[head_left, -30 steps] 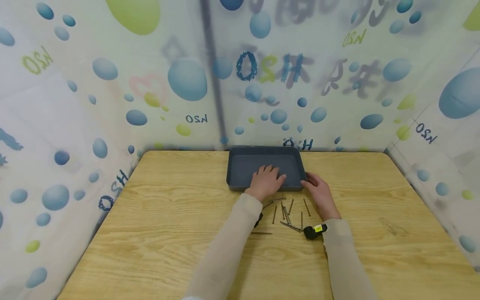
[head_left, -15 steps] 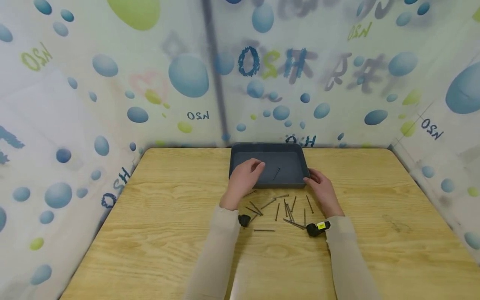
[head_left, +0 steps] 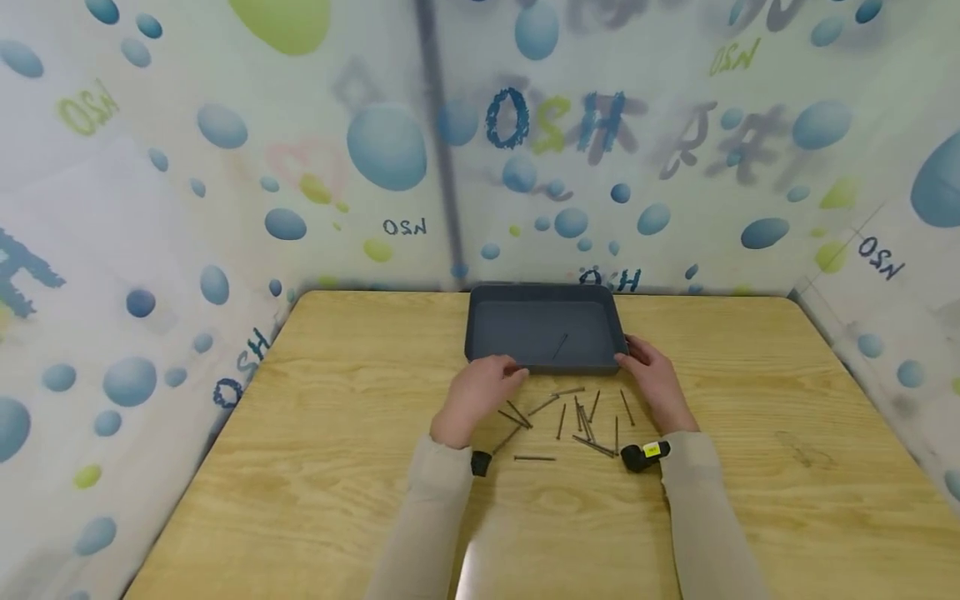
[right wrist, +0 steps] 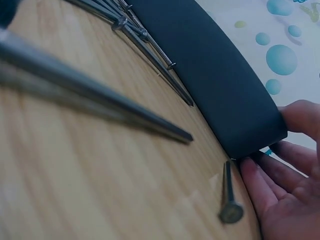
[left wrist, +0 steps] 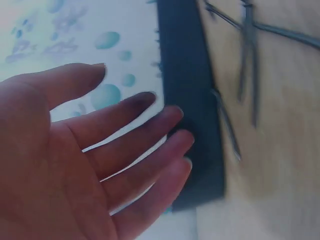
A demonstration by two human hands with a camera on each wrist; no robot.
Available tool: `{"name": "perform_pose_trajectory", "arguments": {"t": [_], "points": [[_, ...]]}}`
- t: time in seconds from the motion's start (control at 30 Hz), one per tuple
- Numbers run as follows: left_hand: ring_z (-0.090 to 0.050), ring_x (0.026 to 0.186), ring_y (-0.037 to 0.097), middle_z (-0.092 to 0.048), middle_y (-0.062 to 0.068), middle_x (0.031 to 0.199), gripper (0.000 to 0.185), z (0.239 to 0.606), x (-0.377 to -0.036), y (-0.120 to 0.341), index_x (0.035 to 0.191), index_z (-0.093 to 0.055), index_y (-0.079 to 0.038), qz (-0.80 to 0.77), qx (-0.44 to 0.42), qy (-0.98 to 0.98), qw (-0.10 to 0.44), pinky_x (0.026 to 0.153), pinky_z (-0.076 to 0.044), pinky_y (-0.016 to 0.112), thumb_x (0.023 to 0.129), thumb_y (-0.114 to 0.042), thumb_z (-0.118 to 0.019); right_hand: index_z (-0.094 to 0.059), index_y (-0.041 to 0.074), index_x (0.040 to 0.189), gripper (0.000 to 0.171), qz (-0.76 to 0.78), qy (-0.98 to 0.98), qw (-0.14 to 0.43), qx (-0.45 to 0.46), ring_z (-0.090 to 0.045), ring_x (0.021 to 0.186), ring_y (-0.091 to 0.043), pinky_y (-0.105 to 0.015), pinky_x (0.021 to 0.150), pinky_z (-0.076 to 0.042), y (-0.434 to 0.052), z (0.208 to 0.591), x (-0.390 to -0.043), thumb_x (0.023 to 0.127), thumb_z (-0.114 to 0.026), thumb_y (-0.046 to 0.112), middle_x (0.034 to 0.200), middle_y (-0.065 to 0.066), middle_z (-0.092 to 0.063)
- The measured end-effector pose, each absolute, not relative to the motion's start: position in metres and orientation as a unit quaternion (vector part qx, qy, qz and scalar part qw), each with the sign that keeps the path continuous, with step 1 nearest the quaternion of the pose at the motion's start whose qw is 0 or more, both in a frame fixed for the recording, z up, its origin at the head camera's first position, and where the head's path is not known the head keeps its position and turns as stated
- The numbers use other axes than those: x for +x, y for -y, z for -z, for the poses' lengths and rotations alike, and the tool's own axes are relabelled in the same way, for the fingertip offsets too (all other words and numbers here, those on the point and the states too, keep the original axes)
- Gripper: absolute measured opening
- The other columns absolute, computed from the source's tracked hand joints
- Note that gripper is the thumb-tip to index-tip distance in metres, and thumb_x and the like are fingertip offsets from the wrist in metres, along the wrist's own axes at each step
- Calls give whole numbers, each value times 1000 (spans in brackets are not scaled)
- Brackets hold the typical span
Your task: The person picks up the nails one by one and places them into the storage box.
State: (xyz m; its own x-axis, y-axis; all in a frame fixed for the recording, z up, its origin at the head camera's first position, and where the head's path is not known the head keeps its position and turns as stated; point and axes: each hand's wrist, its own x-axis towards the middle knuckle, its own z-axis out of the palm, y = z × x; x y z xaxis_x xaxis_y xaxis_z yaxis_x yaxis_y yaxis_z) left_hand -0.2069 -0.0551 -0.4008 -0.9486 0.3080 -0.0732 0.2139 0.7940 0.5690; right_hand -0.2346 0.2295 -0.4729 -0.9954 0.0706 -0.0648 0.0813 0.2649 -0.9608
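Note:
A dark grey tray (head_left: pixel 510 329) stands at the back of the table with one nail (head_left: pixel 560 346) lying in it. My right hand (head_left: pixel 656 385) grips the tray's front right corner; in the right wrist view the thumb is at the rim and the other fingers (right wrist: pixel 262 187) are low against the side. Near the front left corner is my left hand (head_left: pixel 478 392), its palm bare and fingers loosely spread in the left wrist view. Several long nails lie scattered in front of the tray, one nail (head_left: pixel 535 457) nearest me and another nail (right wrist: pixel 229 192) beside the right fingers.
The wooden table (head_left: pixel 360 375) reaches out on both sides of the tray. Behind it hangs a patterned wall covering (head_left: pixel 386 150), which the tray's back edge nearly meets. Small black cameras sit at the left wrist (head_left: pixel 481 463) and right wrist (head_left: pixel 645 455).
My left hand has lifted out of the tray and moved left and toward me, to the front left corner. A nail now shows in the tray. The right hand has stayed at its corner.

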Motion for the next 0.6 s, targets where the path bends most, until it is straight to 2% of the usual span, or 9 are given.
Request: {"name": "perform_pose_trajectory", "arguments": {"t": [0.13,0.27,0.33,0.5,0.6], "points": [[-58,92,19,-60,4,112,38,405,-203,58,117,-60,-10,-224,129,-963,78,77,-46,35,91,-35,-49,-32,13,139,58,604,-796,2,48,-33,126,-25,-41,99,-29,-232,471,-235,89,-55,30,138,-11,-35],[-59,90,22,-60,5,110,36,412,-201,59,117,-60,-12,-174,120,-973,87,73,-47,37,89,-33,-53,-32,12,140,58,603,-797,0,44,-32,126,-26,-42,99,-29,-235,471,-235,89,-55,30,138,-12,-35],[-58,93,24,-60,4,111,35,418,-200,58,117,-60,-14,-154,120,-977,88,73,-47,38,88,-33,-55,-32,12,139,58,602,-797,-2,44,-32,126,-26,-42,99,-29,-236,472,-236,89,-55,31,138,-12,-35],[-51,100,26,-55,5,110,37,429,-197,54,116,-61,-15,-92,125,-987,52,70,-47,40,84,-33,-61,-33,11,139,57,606,-794,1,41,-33,125,-26,-41,99,-29,-236,474,-236,89,-55,29,138,-13,-36],[-48,96,25,-52,6,104,32,431,-194,51,112,-62,-15,-88,127,-987,30,63,-46,37,83,-25,-64,-34,10,138,56,608,-793,0,40,-33,125,-25,-41,99,-29,-234,474,-235,89,-55,28,137,-13,-36]]}}
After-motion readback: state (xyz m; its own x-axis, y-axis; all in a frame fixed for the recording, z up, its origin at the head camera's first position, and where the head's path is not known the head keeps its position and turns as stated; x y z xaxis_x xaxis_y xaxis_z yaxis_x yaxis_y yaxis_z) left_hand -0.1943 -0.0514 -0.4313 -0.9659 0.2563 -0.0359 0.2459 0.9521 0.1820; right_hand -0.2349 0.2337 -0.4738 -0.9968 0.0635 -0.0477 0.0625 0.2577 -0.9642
